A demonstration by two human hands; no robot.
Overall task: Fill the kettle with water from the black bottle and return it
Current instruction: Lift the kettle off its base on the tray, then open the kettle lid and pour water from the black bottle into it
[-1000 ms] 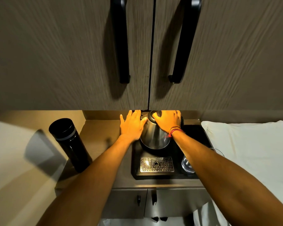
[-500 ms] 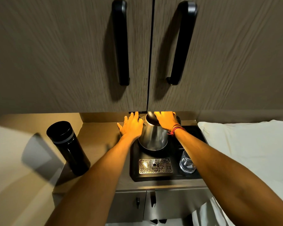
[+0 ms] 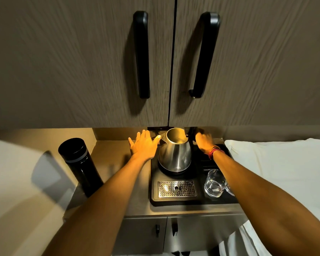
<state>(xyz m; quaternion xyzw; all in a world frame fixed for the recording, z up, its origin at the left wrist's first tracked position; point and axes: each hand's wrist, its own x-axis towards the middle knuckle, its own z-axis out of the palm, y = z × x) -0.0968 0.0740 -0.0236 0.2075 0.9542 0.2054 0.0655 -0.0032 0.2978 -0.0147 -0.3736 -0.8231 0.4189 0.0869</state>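
Starting nearest: two bare forearms, cut off at the bottom edge. Item: perforated drip grate point(image 3: 177, 188) on a black tray point(image 3: 183, 201), nearer than both hands. Item: clear glass point(image 3: 214, 183), below the right wrist; a second glass beside it is mostly hidden by the right forearm. Item: black bottle point(image 3: 79, 164), upright, capped, well left of the left hand point(image 3: 143, 147). Left hand: spread flat, fingers splayed, holding nothing, thumb tip just at the spout. Item: steel kettle point(image 3: 175, 154), lid open, on its round base between the hands; interior lit, contents hard to make out. Right hand point(image 3: 204, 143): blurred, curled beside the dark handle; whether it grips cannot be told. Farthest: cupboard doors point(image 3: 81, 61) with black handles.
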